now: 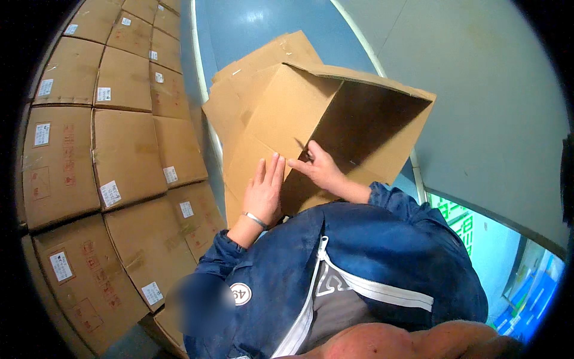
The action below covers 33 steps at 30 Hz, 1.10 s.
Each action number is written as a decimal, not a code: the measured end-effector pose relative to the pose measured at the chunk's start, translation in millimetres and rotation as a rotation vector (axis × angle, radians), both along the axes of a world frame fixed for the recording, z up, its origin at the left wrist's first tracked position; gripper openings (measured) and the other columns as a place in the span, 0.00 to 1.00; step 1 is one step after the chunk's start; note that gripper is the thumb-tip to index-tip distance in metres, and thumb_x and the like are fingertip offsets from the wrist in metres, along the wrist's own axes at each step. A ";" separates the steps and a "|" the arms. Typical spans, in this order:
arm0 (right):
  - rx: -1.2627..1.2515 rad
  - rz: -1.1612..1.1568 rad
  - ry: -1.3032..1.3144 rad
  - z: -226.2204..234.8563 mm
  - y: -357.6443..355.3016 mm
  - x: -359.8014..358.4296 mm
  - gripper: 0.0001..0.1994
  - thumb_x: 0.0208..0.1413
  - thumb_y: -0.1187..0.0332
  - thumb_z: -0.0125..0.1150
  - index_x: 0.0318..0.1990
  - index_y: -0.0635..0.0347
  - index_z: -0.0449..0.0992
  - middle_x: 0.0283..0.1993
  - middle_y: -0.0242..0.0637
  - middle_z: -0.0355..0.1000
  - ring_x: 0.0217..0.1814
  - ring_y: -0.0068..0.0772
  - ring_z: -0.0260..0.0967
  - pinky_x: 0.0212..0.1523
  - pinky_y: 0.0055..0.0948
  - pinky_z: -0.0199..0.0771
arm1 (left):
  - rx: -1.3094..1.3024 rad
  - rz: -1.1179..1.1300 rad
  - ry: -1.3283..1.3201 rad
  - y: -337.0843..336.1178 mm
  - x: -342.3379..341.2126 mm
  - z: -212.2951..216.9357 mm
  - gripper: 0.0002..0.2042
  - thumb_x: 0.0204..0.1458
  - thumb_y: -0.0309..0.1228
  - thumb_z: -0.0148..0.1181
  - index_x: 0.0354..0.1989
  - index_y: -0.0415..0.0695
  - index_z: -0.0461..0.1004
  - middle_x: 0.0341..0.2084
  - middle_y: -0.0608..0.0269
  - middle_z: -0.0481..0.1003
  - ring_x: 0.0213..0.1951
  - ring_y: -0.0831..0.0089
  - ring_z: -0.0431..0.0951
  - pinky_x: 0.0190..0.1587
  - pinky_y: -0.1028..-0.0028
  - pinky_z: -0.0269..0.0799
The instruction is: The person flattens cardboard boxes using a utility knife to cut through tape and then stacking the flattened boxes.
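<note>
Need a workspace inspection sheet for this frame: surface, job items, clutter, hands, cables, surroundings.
Surface: blue floor with white lines; no table seen.
Job's things: open cardboard box, tipped so its opening faces right and its inside is dark; loose flaps behind it.
Clutter: nothing seen.
Hands: left hand flat on the box's outer wall, fingers spread, metal bracelet on the wrist; right hand grips the box's near edge at the opening.
Cables: nothing seen.
Surroundings: stack of sealed cartons with white labels at left; grey-green floor area at right; blue zipped jacket below.
</note>
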State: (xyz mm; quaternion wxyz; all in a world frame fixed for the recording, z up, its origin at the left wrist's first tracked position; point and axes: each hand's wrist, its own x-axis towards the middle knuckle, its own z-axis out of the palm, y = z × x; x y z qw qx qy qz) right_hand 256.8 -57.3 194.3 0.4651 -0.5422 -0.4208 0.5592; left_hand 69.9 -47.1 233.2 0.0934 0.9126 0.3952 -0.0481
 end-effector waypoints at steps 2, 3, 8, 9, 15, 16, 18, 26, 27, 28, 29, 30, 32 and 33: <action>0.042 -0.047 -0.028 4.3 3.7 -5.3 0.19 0.51 0.61 0.61 0.42 0.67 0.65 0.38 0.44 0.71 0.39 0.30 0.68 0.39 0.31 0.68 | -0.010 -0.030 0.012 7.6 5.0 9.0 0.38 0.38 0.22 0.53 0.63 0.40 0.48 0.63 0.52 0.51 0.60 0.47 0.55 0.56 0.60 0.61; 0.030 -0.048 -0.087 12.1 9.1 -2.8 0.18 0.51 0.62 0.60 0.41 0.67 0.65 0.36 0.44 0.71 0.37 0.30 0.68 0.37 0.31 0.68 | -0.045 -0.036 -0.006 10.1 5.8 14.0 0.38 0.38 0.24 0.54 0.63 0.40 0.48 0.63 0.50 0.50 0.60 0.47 0.55 0.57 0.61 0.60; 0.195 -0.160 -0.129 -15.9 28.9 0.4 0.15 0.50 0.63 0.59 0.35 0.66 0.64 0.30 0.43 0.69 0.32 0.31 0.67 0.33 0.33 0.67 | -0.485 -0.134 -0.225 53.8 -20.5 34.2 0.42 0.42 0.35 0.61 0.64 0.38 0.44 0.61 0.40 0.50 0.62 0.46 0.52 0.63 0.63 0.51; 0.193 -0.157 -0.137 -16.6 31.1 6.7 0.15 0.50 0.63 0.59 0.36 0.66 0.64 0.30 0.43 0.70 0.32 0.32 0.67 0.34 0.33 0.68 | -0.852 0.048 -0.325 71.6 -26.8 45.2 0.44 0.43 0.41 0.63 0.64 0.38 0.42 0.60 0.37 0.50 0.63 0.48 0.50 0.64 0.64 0.46; -0.073 -0.360 0.033 44.4 69.1 77.9 0.15 0.47 0.69 0.59 0.42 0.62 0.65 0.28 0.31 0.65 0.23 0.21 0.61 0.21 0.23 0.63 | -0.262 0.128 -0.313 170.4 -62.6 -26.1 0.34 0.52 0.44 0.52 0.63 0.38 0.49 0.62 0.45 0.51 0.63 0.51 0.50 0.64 0.64 0.46; -0.079 -0.333 0.120 52.5 74.6 94.1 0.17 0.47 0.69 0.58 0.45 0.61 0.65 0.29 0.30 0.66 0.21 0.21 0.59 0.19 0.21 0.60 | -0.249 0.170 -0.417 165.9 -58.0 -64.3 0.34 0.52 0.45 0.51 0.63 0.39 0.49 0.62 0.47 0.50 0.64 0.53 0.49 0.64 0.64 0.44; -0.114 -0.510 0.085 53.7 74.4 123.4 0.17 0.48 0.70 0.56 0.47 0.60 0.65 0.34 0.34 0.68 0.28 0.24 0.63 0.26 0.25 0.64 | -0.194 0.224 -0.499 134.0 -10.6 -104.6 0.34 0.52 0.47 0.48 0.64 0.41 0.48 0.64 0.50 0.48 0.65 0.56 0.45 0.65 0.60 0.40; -0.252 -0.613 0.057 0.4 -71.1 205.5 0.28 0.49 0.70 0.60 0.57 0.67 0.58 0.53 0.43 0.65 0.53 0.37 0.65 0.52 0.35 0.67 | -0.721 0.040 -0.857 6.5 41.5 -104.2 0.29 0.53 0.42 0.51 0.61 0.42 0.55 0.58 0.46 0.58 0.58 0.51 0.60 0.59 0.60 0.55; -0.338 -0.631 0.032 -9.7 -99.1 218.2 0.28 0.49 0.70 0.60 0.57 0.66 0.58 0.53 0.43 0.65 0.53 0.37 0.65 0.52 0.34 0.67 | -0.703 0.068 -0.840 14.2 30.0 -112.9 0.28 0.53 0.40 0.52 0.60 0.41 0.56 0.57 0.46 0.59 0.56 0.51 0.62 0.58 0.61 0.57; -0.374 -0.707 -0.016 -26.2 -129.6 231.8 0.26 0.51 0.69 0.60 0.57 0.65 0.59 0.52 0.41 0.66 0.52 0.35 0.66 0.50 0.33 0.69 | -0.677 0.094 -0.815 27.5 18.0 -127.5 0.27 0.53 0.39 0.52 0.60 0.40 0.56 0.56 0.45 0.61 0.55 0.51 0.64 0.56 0.62 0.59; -0.411 -0.792 -0.057 -43.7 -160.2 242.4 0.25 0.52 0.68 0.59 0.57 0.64 0.60 0.50 0.39 0.67 0.51 0.34 0.67 0.49 0.31 0.70 | -0.652 0.109 -0.782 45.1 7.9 -145.0 0.27 0.53 0.38 0.52 0.59 0.39 0.57 0.55 0.45 0.62 0.53 0.51 0.66 0.55 0.62 0.62; -0.373 -0.940 0.010 -56.9 -180.4 243.6 0.24 0.53 0.64 0.59 0.55 0.63 0.61 0.48 0.38 0.68 0.48 0.33 0.68 0.46 0.31 0.72 | -0.685 0.166 -0.635 81.0 -1.8 -164.6 0.26 0.53 0.37 0.52 0.58 0.39 0.58 0.54 0.44 0.63 0.53 0.49 0.65 0.54 0.60 0.63; -0.470 -1.014 -0.105 -75.8 -199.4 246.1 0.20 0.54 0.59 0.59 0.49 0.62 0.66 0.42 0.37 0.70 0.41 0.31 0.70 0.41 0.30 0.73 | -0.450 0.486 -0.675 143.9 -3.2 -212.9 0.26 0.54 0.41 0.49 0.58 0.38 0.59 0.54 0.40 0.63 0.56 0.46 0.62 0.57 0.60 0.59; -0.496 -1.029 -0.122 -85.8 -200.2 248.2 0.19 0.53 0.58 0.59 0.47 0.62 0.67 0.40 0.36 0.70 0.39 0.31 0.70 0.40 0.30 0.73 | -0.564 0.545 -0.618 180.9 -0.3 -250.5 0.27 0.55 0.44 0.46 0.57 0.38 0.60 0.54 0.40 0.63 0.57 0.46 0.62 0.58 0.59 0.58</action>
